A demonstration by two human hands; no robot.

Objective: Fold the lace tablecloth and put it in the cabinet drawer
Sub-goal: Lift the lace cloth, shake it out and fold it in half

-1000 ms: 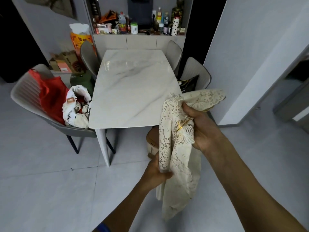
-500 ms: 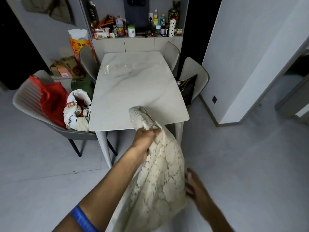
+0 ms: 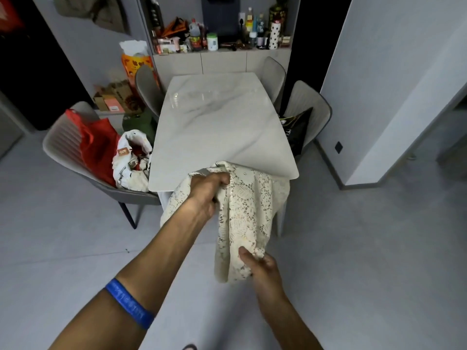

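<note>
Your left hand (image 3: 208,189) sits at the centre of the frame, fingers curled tight into a fist around a bunched top part of the cloth (image 3: 242,218). From that grip the cream lace hangs down in folds in front of the near edge of the table (image 3: 219,127), its upper folds overlapping the tabletop's near edge in the picture; whether it rests on the marble you cannot tell. Your right hand (image 3: 262,270), lower and to the right of centre, pinches the lower part of the cloth between thumb and fingers, with the thumb pressed on the front of the lace and the other fingers hidden behind it. A blue band (image 3: 130,303) circles your left forearm at the lower left. Left of the table, a grey chair (image 3: 63,147) carries a red bag (image 3: 97,150) and a white bag (image 3: 132,162). At the top centre of the frame, behind the table, a cabinet (image 3: 222,61) holds bottles and jars on its top.
</note>
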